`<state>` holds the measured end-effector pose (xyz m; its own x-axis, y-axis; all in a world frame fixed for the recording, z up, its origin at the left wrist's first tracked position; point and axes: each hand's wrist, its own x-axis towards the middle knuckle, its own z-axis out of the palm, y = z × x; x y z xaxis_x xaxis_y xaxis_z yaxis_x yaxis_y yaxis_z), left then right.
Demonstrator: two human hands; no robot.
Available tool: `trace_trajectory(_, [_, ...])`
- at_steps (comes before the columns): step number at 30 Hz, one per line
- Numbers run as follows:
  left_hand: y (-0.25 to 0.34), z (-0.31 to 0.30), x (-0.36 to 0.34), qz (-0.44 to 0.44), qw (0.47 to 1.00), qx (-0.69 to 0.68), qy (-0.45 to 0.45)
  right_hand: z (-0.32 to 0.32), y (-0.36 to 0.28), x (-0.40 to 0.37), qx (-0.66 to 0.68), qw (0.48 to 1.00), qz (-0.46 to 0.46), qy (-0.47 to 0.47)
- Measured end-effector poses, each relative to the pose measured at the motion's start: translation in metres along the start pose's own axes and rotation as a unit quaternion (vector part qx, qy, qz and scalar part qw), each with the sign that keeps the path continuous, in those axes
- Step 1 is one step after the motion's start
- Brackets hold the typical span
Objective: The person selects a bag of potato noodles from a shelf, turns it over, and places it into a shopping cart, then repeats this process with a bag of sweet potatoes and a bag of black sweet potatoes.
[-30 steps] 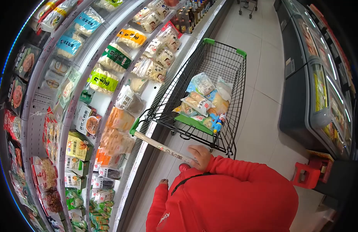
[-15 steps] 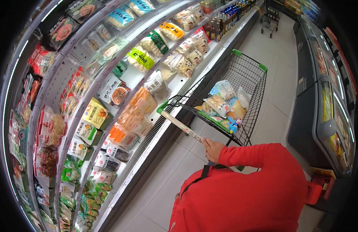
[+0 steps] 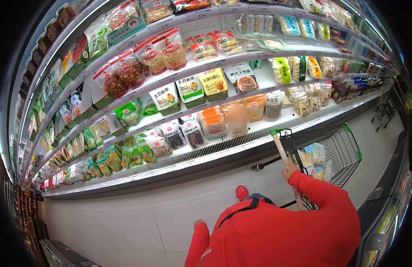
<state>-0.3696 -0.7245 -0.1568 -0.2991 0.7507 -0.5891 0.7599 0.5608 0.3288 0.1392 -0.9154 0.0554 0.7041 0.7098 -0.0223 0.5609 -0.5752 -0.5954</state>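
Observation:
At the right of the view my right hand [image 3: 289, 170] is wrapped round the handle [image 3: 280, 147] of a shopping cart [image 3: 344, 153]. Several plastic-wrapped packages [image 3: 313, 156] lie inside the wire basket. My left hand [image 3: 198, 223] hangs low in front of the red sleeve, away from the shelves and the cart. It is small in view, and its fingers are too unclear to tell how they are held.
A long lit refrigerated shelf [image 3: 192, 161] with bagged and boxed foods curves across the front. A freezer case [image 3: 388, 209] stands at the right edge. Another cart [image 3: 384, 111] is far back at the right. One red shoe [image 3: 242, 192] shows on the tiled floor.
The view has turned left, so more of the shelves shows and the cart sits farther right. My left hand and a red shoe have come into view. My right hand still holds the handle.

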Motion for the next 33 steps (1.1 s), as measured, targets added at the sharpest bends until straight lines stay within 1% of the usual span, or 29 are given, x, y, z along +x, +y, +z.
trace_trajectory(2, [0.026,-0.011,0.003,-0.005,0.997,-0.017,0.077,-0.008,-0.037,0.025,0.011,0.999,0.038,-0.028])
trace_trajectory(3, [0.035,-0.020,0.007,-0.007,0.996,-0.018,0.092,-0.010,-0.052,0.040,0.018,0.997,0.058,-0.040])
trace_trajectory(4, [0.054,-0.027,0.014,-0.004,0.994,-0.023,0.106,0.003,-0.040,0.063,0.036,0.998,0.032,-0.038])
trace_trajectory(5, [0.080,-0.032,0.022,0.001,0.992,-0.031,0.120,0.019,-0.025,0.088,0.061,0.996,0.062,-0.033])
trace_trajectory(6, [0.106,-0.038,0.033,0.024,0.990,-0.046,0.129,0.038,-0.002,0.117,0.086,0.992,0.090,-0.031])
trace_trajectory(7, [0.127,-0.048,0.046,0.045,0.987,-0.060,0.139,0.047,0.004,0.148,0.111,0.986,0.118,-0.032])
trace_trajectory(9, [0.167,-0.066,0.073,0.078,0.983,-0.089,0.142,0.028,-0.038,0.174,0.100,0.981,0.149,-0.077])
trace_trajectory(10, [0.201,-0.080,0.080,0.091,0.981,-0.107,0.134,0.039,-0.041,0.188,0.145,0.973,0.160,-0.078])
trace_trajectory(11, [0.229,-0.094,0.087,0.103,0.979,-0.122,0.125,0.050,-0.047,0.199,0.131,0.963,0.221,-0.084])
trace_trajectory(12, [0.255,-0.102,0.103,0.136,0.971,-0.139,0.136,0.075,-0.035,0.203,0.200,0.954,0.219,-0.036])
trace_trajectory(13, [0.282,-0.109,0.117,0.168,0.963,-0.153,0.145,0.071,-0.047,0.202,0.141,0.957,0.250,-0.034])
trace_trajectory(14, [0.317,-0.118,0.130,0.185,0.960,-0.141,0.154,0.081,-0.038,0.201,-0.025,0.989,0.145,0.034])
trace_trajectory(15, [0.350,-0.126,0.144,0.203,0.957,-0.129,0.161,0.092,-0.028,0.205,0.050,0.983,0.174,0.026])
trace_trajectory(16, [0.369,-0.112,0.190,0.276,0.914,-0.220,0.200,0.096,-0.029,0.206,0.016,0.990,0.129,0.057])
trace_trajectory(17, [0.394,-0.106,0.238,0.324,0.873,-0.269,0.246,0.096,-0.034,0.201,-0.020,0.992,0.088,0.085])
trace_trajectory(18, [0.443,-0.144,0.182,0.303,0.880,-0.315,0.185,0.103,-0.032,0.200,0.013,0.991,0.109,0.070])
trace_trajectory(19, [0.485,-0.171,0.160,0.266,0.908,-0.233,0.223,0.107,-0.033,0.200,0.045,0.989,0.131,0.058])
trace_trajectory(20, [0.506,-0.156,0.205,0.328,0.862,-0.337,0.188,0.108,-0.034,0.201,0.076,0.984,0.155,0.048])
trace_trajectory(21, [0.534,-0.156,0.234,0.342,0.858,-0.339,0.181,0.107,-0.036,0.202,0.058,0.986,0.145,0.053])
trace_trajectory(22, [0.566,-0.179,0.201,0.338,0.873,-0.309,0.166,0.110,-0.039,0.199,0.041,0.988,0.137,0.058])
trace_trajectory(23, [0.593,-0.192,0.194,0.358,0.867,-0.303,0.165,0.113,-0.040,0.196,0.024,0.989,0.129,0.064])
trace_trajectory(24, [0.615,-0.197,0.205,0.377,0.857,-0.316,0.154,0.114,-0.044,0.194,0.039,0.988,0.134,0.064])
trace_trajectory(26, [0.653,-0.188,0.261,0.390,0.825,-0.377,0.159,0.111,-0.055,0.192,0.040,0.987,0.149,0.055])
trace_trajectory(27, [0.673,-0.193,0.265,0.399,0.806,-0.407,0.163,0.111,-0.060,0.193,0.043,0.985,0.156,0.052])
trace_trajectory(28, [0.686,-0.199,0.269,0.393,0.833,-0.354,0.162,0.113,-0.062,0.194,0.026,0.986,0.156,0.058])
trace_trajectory(30, [0.700,-0.226,0.243,0.378,0.879,-0.244,0.159,0.115,-0.065,0.195,0.056,0.984,0.158,0.052])
trace_trajectory(31, [0.710,-0.232,0.245,0.370,0.894,-0.194,0.161,0.116,-0.068,0.195,0.070,0.983,0.161,0.050])
trace_trajectory(32, [0.718,-0.235,0.251,0.362,0.904,-0.168,0.156,0.110,-0.080,0.195,0.044,0.982,0.177,0.045])
trace_trajectory(33, [0.723,-0.236,0.259,0.359,0.906,-0.165,0.152,0.107,-0.087,0.198,0.034,0.983,0.173,0.052])
